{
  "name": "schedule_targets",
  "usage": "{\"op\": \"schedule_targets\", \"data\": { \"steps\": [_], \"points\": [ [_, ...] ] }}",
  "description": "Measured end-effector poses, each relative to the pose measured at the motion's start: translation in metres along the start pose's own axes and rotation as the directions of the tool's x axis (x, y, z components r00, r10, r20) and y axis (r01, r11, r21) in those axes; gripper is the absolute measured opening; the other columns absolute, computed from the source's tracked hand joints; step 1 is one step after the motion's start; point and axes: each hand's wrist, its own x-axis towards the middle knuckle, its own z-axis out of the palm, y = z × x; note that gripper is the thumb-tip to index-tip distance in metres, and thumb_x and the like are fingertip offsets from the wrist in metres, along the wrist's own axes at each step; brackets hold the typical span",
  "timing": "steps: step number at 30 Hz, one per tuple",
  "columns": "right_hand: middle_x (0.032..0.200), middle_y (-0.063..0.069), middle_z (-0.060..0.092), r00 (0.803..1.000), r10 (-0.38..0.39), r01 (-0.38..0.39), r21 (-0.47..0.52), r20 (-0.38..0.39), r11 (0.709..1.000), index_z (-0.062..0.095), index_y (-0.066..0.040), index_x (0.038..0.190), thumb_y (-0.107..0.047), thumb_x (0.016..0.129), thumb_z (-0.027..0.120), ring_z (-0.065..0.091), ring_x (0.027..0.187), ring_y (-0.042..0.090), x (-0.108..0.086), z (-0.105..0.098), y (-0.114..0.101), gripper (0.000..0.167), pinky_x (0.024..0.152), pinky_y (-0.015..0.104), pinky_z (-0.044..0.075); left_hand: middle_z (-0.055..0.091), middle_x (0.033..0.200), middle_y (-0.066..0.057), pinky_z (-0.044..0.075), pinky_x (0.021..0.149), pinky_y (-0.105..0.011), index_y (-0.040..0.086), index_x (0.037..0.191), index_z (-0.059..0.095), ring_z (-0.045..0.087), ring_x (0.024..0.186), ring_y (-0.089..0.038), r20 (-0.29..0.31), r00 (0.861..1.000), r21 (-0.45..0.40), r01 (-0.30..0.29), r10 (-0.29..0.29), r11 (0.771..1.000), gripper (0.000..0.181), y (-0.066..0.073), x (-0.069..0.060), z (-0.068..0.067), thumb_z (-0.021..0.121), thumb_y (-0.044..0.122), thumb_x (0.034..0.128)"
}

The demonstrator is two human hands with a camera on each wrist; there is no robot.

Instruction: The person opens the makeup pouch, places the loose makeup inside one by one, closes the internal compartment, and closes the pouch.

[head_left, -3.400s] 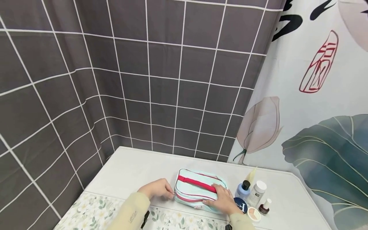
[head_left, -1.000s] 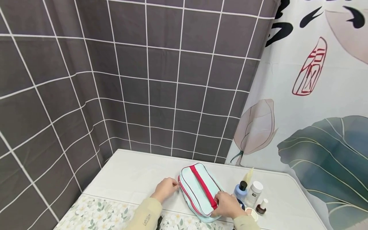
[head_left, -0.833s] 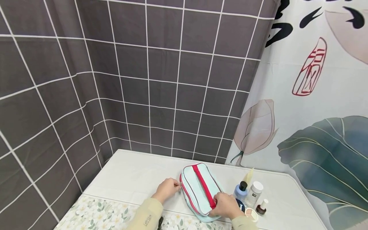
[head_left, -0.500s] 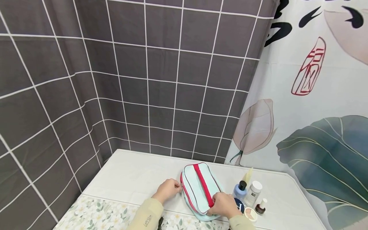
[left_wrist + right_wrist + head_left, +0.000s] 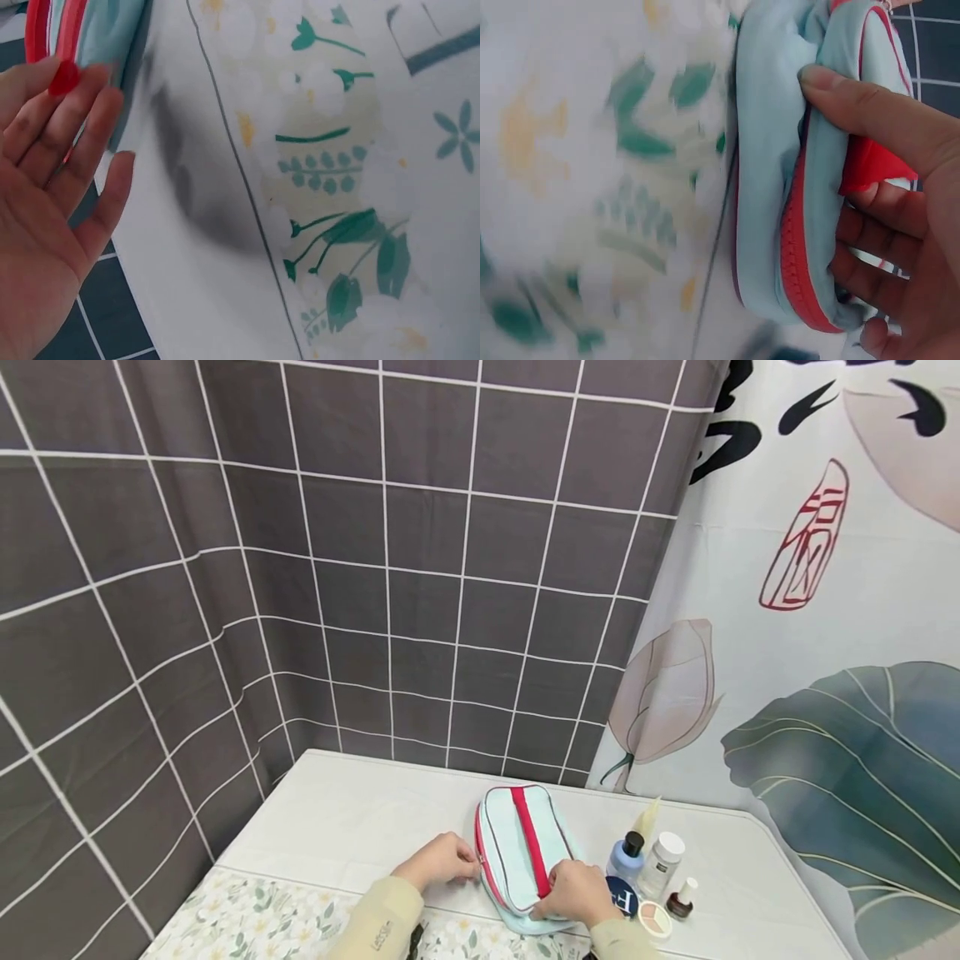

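Note:
A pale mint cosmetic bag [image 5: 502, 839] with a red carry strap [image 5: 531, 843] and red zip trim lies on the table, its long side pointing away from me. At its left edge, my left hand [image 5: 444, 860] pinches a round red zip pull [image 5: 64, 78] between thumb and fingers; the other fingers are fairly straight. My right hand [image 5: 577, 892] grips the near right corner of the bag, thumb on the side [image 5: 829, 82] and fingers by the strap end. Red zip teeth [image 5: 792, 255] show below that grip. The bag's inside is hidden.
Right of the bag stand a blue bottle [image 5: 626, 860] with a black cap, a clear bottle [image 5: 660, 870] with a white lid and a nail polish bottle [image 5: 681, 902]. A dark blue round tin [image 5: 622, 897], a round makeup palette [image 5: 655, 920] and a pale yellow tube [image 5: 647, 818] are beside them.
The bag has turned clockwise from lying crosswise. Over the last second it has turned a little more, and my left hand at its zip edge has shifted slightly right.

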Motion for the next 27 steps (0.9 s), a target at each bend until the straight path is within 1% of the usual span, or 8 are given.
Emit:
{"op": "schedule_targets", "data": {
  "steps": [6,10,14,16,19,21,24,27],
  "points": [
    [0.049,-0.009,0.045,0.999,0.032,-0.032,0.004,-0.031,0.999,0.049,-0.017,0.055,-0.05,0.047,0.084,0.039,0.05,0.014,0.002,0.005,-0.008,0.049,0.055,0.035,0.034,0.065,0.06,-0.001,0.042,0.052,-0.022,0.008,0.07,0.072,0.055,0.055,-0.011,0.125,0.992,-0.03,0.033,-0.029,0.999,0.006,0.004,-0.004,0.0,0.073,0.011,0.0743],
    [0.052,-0.009,0.044,1.0,-0.023,0.022,0.076,0.019,0.997,0.049,-0.017,0.06,-0.049,0.05,0.084,0.038,0.051,0.012,0.001,0.002,-0.006,0.048,0.057,0.034,0.031,0.065,0.061,-0.001,0.043,0.053,-0.022,0.006,0.071,0.072,0.058,0.056,-0.013,0.188,0.982,-0.05,0.045,-0.035,0.998,0.005,0.005,-0.006,0.002,0.073,0.009,0.0746],
    [0.068,-0.007,0.049,0.981,-0.189,0.179,0.165,0.043,0.97,0.058,-0.014,0.076,-0.036,0.052,0.087,0.043,0.063,0.012,-0.003,-0.009,0.009,0.043,0.06,0.031,0.035,0.065,0.062,-0.001,0.044,0.053,-0.023,0.007,0.073,0.07,0.057,0.056,-0.012,0.174,0.984,-0.02,0.047,-0.043,0.999,0.006,0.005,-0.008,-0.001,0.072,0.011,0.0767],
    [0.079,-0.006,0.053,0.966,-0.257,0.253,0.117,0.018,0.96,0.062,-0.015,0.084,-0.027,0.051,0.087,0.048,0.074,0.014,-0.006,-0.015,0.02,0.043,0.064,0.032,0.039,0.065,0.062,-0.001,0.041,0.051,-0.023,0.008,0.075,0.07,0.054,0.055,-0.011,0.15,0.987,0.006,0.056,-0.056,0.998,0.007,0.005,-0.009,-0.003,0.071,0.014,0.0779],
    [0.091,-0.007,0.056,0.941,-0.336,0.334,-0.047,-0.031,0.941,0.066,-0.017,0.086,-0.019,0.051,0.085,0.052,0.087,0.017,-0.01,-0.019,0.032,0.041,0.071,0.037,0.04,0.064,0.061,-0.001,0.036,0.049,-0.023,0.01,0.076,0.071,0.049,0.054,-0.011,0.126,0.99,0.038,0.057,-0.062,0.998,0.007,0.007,-0.01,-0.008,0.07,0.016,0.0789],
    [0.092,-0.008,0.057,0.921,-0.386,0.377,-0.118,-0.056,0.918,0.066,-0.019,0.081,-0.017,0.054,0.082,0.055,0.088,0.016,-0.012,-0.019,0.038,0.032,0.071,0.036,0.041,0.064,0.061,-0.001,0.035,0.049,-0.023,0.009,0.077,0.071,0.049,0.054,-0.01,0.128,0.99,0.036,0.053,-0.057,0.998,0.006,0.008,-0.01,-0.009,0.07,0.015,0.0792],
    [0.086,-0.01,0.057,0.887,-0.448,0.434,-0.134,-0.112,0.891,0.064,-0.019,0.074,-0.018,0.061,0.08,0.055,0.077,0.009,-0.015,-0.018,0.042,0.021,0.066,0.031,0.043,0.064,0.061,0.0,0.035,0.049,-0.022,0.008,0.077,0.071,0.048,0.054,-0.01,0.134,0.99,0.018,0.039,-0.041,0.999,0.006,0.008,-0.012,-0.01,0.07,0.013,0.079],
    [0.08,-0.015,0.054,0.889,-0.437,0.426,-0.104,-0.135,0.899,0.061,-0.022,0.071,-0.022,0.068,0.077,0.05,0.066,0.001,-0.016,-0.017,0.041,0.017,0.057,0.026,0.042,0.065,0.062,-0.002,0.035,0.05,-0.022,0.005,0.077,0.071,0.048,0.054,-0.01,0.136,0.99,-0.014,0.04,-0.038,0.999,0.006,0.006,-0.013,-0.01,0.07,0.011,0.0784]
  ]
}}
